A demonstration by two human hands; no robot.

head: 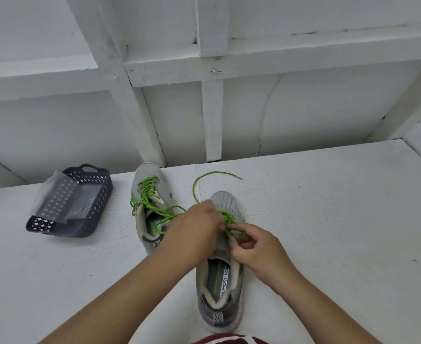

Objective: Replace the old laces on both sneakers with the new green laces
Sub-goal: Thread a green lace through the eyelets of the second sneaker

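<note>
At six o'clock: near sneaker (pixel 220 274), toe to twelve. Your left hand (pixel 194 232) and right hand (pixel 256 247) both pinch its green lace (pixel 229 217) mid-eyelets.

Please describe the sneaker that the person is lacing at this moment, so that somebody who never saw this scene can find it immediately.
On the white table stand two grey sneakers, toes pointing away from the person. The one being laced is the nearer, right-hand one, with both hands, left hand and right hand, at its green lace. Unlike the farther sneaker beside the dark basket, one lace end trails loose past its toe.
</note>
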